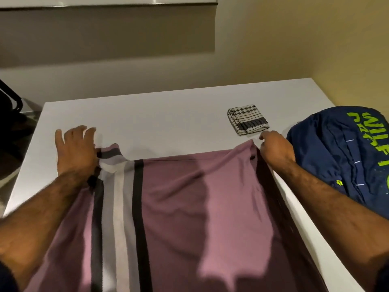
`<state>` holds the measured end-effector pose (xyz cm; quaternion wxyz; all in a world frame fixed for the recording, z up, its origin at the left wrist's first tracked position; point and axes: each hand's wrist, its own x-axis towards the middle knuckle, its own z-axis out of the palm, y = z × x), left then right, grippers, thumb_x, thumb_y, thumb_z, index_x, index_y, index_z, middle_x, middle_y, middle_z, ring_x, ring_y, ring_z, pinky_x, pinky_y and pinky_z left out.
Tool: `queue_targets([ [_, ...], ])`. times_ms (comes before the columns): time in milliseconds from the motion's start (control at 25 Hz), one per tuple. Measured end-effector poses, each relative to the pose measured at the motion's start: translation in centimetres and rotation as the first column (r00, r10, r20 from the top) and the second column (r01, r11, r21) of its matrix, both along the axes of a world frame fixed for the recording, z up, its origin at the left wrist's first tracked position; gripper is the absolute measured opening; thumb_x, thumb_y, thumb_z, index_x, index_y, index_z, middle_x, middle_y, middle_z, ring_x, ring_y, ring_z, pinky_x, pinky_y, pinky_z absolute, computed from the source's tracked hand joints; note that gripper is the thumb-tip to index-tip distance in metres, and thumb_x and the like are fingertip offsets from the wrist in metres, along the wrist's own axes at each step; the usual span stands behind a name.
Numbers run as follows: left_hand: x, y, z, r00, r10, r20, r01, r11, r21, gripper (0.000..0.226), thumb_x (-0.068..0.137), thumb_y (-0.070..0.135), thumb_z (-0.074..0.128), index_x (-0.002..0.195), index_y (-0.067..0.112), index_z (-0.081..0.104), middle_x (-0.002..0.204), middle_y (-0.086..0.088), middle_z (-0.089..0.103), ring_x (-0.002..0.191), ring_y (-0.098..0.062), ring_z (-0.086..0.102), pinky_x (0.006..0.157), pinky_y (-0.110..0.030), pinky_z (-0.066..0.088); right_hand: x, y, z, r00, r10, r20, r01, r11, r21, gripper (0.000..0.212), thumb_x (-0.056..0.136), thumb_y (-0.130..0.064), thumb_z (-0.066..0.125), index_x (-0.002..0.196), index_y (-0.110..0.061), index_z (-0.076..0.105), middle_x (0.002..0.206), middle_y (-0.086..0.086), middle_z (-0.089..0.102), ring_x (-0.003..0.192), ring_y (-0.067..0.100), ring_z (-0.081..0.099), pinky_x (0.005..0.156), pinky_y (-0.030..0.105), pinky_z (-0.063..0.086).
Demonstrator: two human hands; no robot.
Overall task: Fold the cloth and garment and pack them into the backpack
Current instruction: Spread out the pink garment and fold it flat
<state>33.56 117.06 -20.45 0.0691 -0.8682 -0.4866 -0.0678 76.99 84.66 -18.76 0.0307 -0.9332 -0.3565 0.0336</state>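
A mauve garment (189,197) with black, grey and white stripes lies spread over the white table (157,119), hanging off the near edge. My left hand (73,150) rests on its far left corner with fingers spread flat. At the far right corner, my right hand (273,150) pinches the fabric edge. A small folded cloth (248,120), white with dark stripes, lies on the table just beyond my right hand. The navy backpack (341,161) with green lettering lies at the right side of the table, touching my right forearm.
A yellow wall runs along the right, close behind the backpack. A dark chair part (10,98) shows at the far left beyond the table's edge. Bare tabletop lies between the garment's far edge and the wall behind.
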Motion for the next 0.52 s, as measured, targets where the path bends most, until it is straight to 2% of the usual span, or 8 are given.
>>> queue_targets([
  [80, 1.2, -2.9, -0.1, 0.986, -0.074, 0.150, 0.083, 0.995, -0.058, 0.045, 0.090, 0.004, 0.064, 0.135, 0.004, 0.059, 0.131, -0.024, 0.061, 0.118, -0.044, 0.057, 0.113, -0.057, 0.036, 0.0, 0.1, -0.6, 0.984, -0.129, -0.123, 0.132, 0.991, 0.024, 0.023, 0.093, -0.009, 0.055, 0.111, -0.007, 0.069, 0.112, 0.016, 0.068, 0.097, 0.037, 0.065, 0.077, 0.039, 0.054],
  [120, 1.6, -4.3, -0.6, 0.979, -0.126, 0.163, 0.147, 0.981, -0.123, 0.039, 0.097, 0.012, 0.058, 0.135, 0.006, 0.059, 0.131, -0.021, 0.062, 0.118, -0.040, 0.058, 0.108, -0.057, 0.044, -0.2, 0.2, -1.0, 0.971, -0.152, -0.183, 0.156, 0.988, 0.010, 0.020, 0.091, -0.011, 0.056, 0.105, -0.008, 0.071, 0.106, 0.015, 0.070, 0.091, 0.035, 0.065, 0.075, 0.038, 0.055],
  [200, 1.5, -6.5, -2.3, 0.974, -0.195, 0.113, 0.220, 0.932, -0.289, 0.044, 0.105, 0.032, 0.047, 0.146, 0.015, 0.049, 0.148, -0.014, 0.052, 0.134, -0.033, 0.050, 0.113, -0.053, 0.041, -0.4, 0.6, -1.7, 0.946, -0.173, -0.275, 0.192, 0.981, 0.043, 0.016, 0.090, -0.016, 0.061, 0.100, -0.009, 0.073, 0.099, 0.012, 0.072, 0.085, 0.031, 0.065, 0.072, 0.036, 0.055],
  [280, 1.1, -6.6, -3.5, 0.975, -0.208, 0.076, 0.222, 0.912, -0.345, 0.047, 0.107, 0.039, 0.040, 0.152, 0.023, 0.042, 0.158, -0.010, 0.041, 0.143, -0.031, 0.040, 0.117, -0.053, 0.036, -0.3, 1.3, -1.7, 0.917, -0.220, -0.332, 0.272, 0.955, 0.118, 0.017, 0.092, -0.021, 0.064, 0.098, -0.008, 0.072, 0.094, 0.009, 0.070, 0.084, 0.029, 0.065, 0.073, 0.035, 0.054],
  [400, 1.3, -4.5, -2.8, 0.971, -0.180, 0.157, 0.220, 0.928, -0.299, 0.028, 0.105, 0.036, 0.049, 0.126, 0.021, 0.059, 0.130, -0.007, 0.059, 0.114, -0.030, 0.057, 0.098, -0.052, 0.051, -0.2, 2.0, -1.8, 0.885, -0.240, -0.398, 0.324, 0.933, 0.158, 0.020, 0.091, -0.026, 0.070, 0.085, -0.008, 0.072, 0.082, 0.006, 0.070, 0.077, 0.028, 0.067, 0.071, 0.039, 0.059],
  [440, 1.5, -3.8, -2.5, 0.968, -0.218, 0.123, 0.244, 0.929, -0.276, 0.025, 0.101, 0.032, 0.057, 0.121, 0.020, 0.065, 0.128, -0.008, 0.060, 0.113, -0.030, 0.057, 0.096, -0.051, 0.052, -0.3, 2.0, -1.7, 0.873, -0.244, -0.422, 0.332, 0.932, 0.146, 0.017, 0.089, -0.024, 0.071, 0.081, -0.009, 0.072, 0.078, 0.007, 0.070, 0.075, 0.029, 0.069, 0.071, 0.041, 0.060],
  [520, 1.7, -2.8, -2.0, 0.950, -0.313, -0.004, 0.303, 0.922, -0.242, 0.020, 0.089, 0.024, 0.075, 0.109, 0.021, 0.075, 0.136, -0.013, 0.059, 0.121, -0.034, 0.056, 0.101, -0.055, 0.050, -0.2, 1.8, -1.6, 0.864, -0.253, -0.434, 0.339, 0.931, 0.133, 0.012, 0.087, -0.016, 0.069, 0.078, -0.009, 0.071, 0.074, 0.009, 0.069, 0.073, 0.030, 0.069, 0.069, 0.041, 0.061],
])
